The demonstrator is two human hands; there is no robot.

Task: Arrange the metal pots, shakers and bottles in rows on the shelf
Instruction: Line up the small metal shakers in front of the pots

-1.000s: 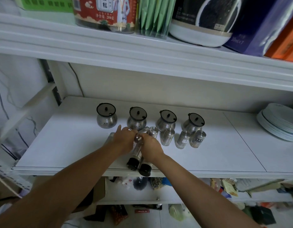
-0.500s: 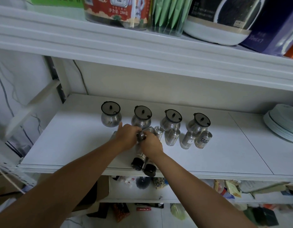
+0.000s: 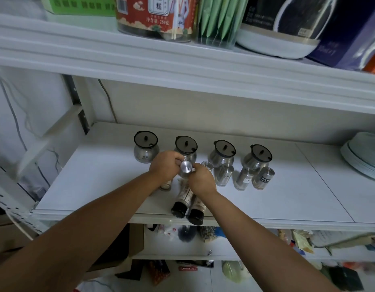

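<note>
Several round metal pots with dark lids stand in a row at the back of the white shelf (image 3: 98, 180), the leftmost pot (image 3: 146, 146) clear of my hands. My left hand (image 3: 166, 165) and my right hand (image 3: 201, 180) both grip one metal shaker (image 3: 186, 169), its round top tilted toward me, just in front of the second pot (image 3: 186, 146). Three more shakers (image 3: 244, 178) stand in a row to the right. Two dark-capped bottles (image 3: 187, 204) lie on their sides near the shelf's front edge, below my right hand. A small jar (image 3: 166, 185) is half hidden under my left wrist.
A stack of pale plates (image 3: 363, 157) sits at the shelf's right end. The upper shelf (image 3: 182, 66) hangs low above, loaded with tins and boxes. A lower shelf and the floor hold packets and clutter.
Both hands have lifted the shaker slightly and tilted its top toward me. The pots, other shakers and lying bottles have not moved.
</note>
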